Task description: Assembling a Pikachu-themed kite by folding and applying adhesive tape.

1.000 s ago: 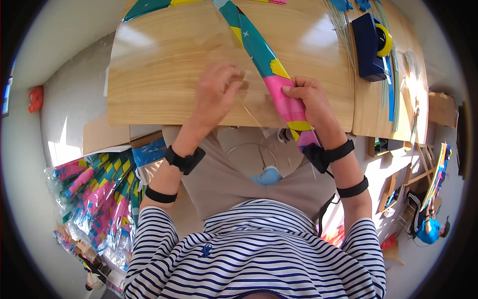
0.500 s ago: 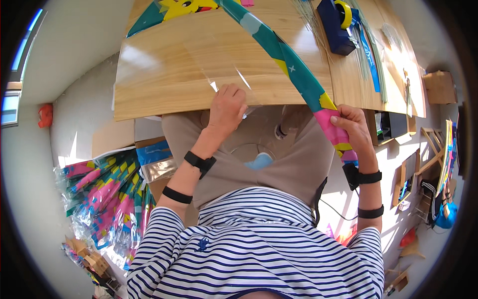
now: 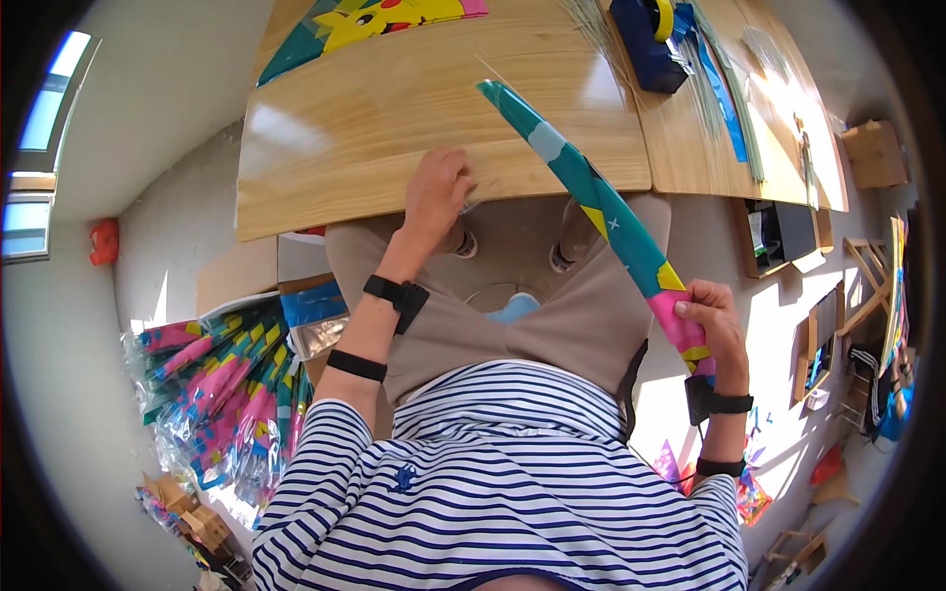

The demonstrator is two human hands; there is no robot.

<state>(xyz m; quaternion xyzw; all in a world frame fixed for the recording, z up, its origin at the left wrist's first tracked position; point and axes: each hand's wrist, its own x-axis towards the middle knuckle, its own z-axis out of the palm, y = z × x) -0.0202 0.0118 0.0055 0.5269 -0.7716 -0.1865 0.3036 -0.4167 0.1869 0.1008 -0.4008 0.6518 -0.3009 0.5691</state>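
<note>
My right hand (image 3: 711, 320) is closed round the pink lower end of a long, narrow rolled kite (image 3: 616, 225), printed teal, yellow and pink. The kite slants up and left over the table edge, a thin rod sticking out at its far tip. My left hand (image 3: 439, 192) is at the table's front edge with its fingers curled in, a little blurred. A faint see-through piece of plastic film (image 3: 472, 204) shows at its fingertips; most of it cannot be made out. Farther back on the table lies a flat kite sheet (image 3: 370, 28) with a yellow cartoon figure.
The wooden table (image 3: 345, 148) spans the front. A dark blue tape dispenser (image 3: 645, 49) with yellow tape stands at its right, beside several thin rods (image 3: 702, 98). Left of my legs, several bagged kites (image 3: 227, 384) lie piled. Open boxes (image 3: 778, 236) stand at the right.
The rolled kite has come down and right with my right hand, and its far tip now shows. My left hand has shifted slightly up and left. The plastic glints on the table are gone.
</note>
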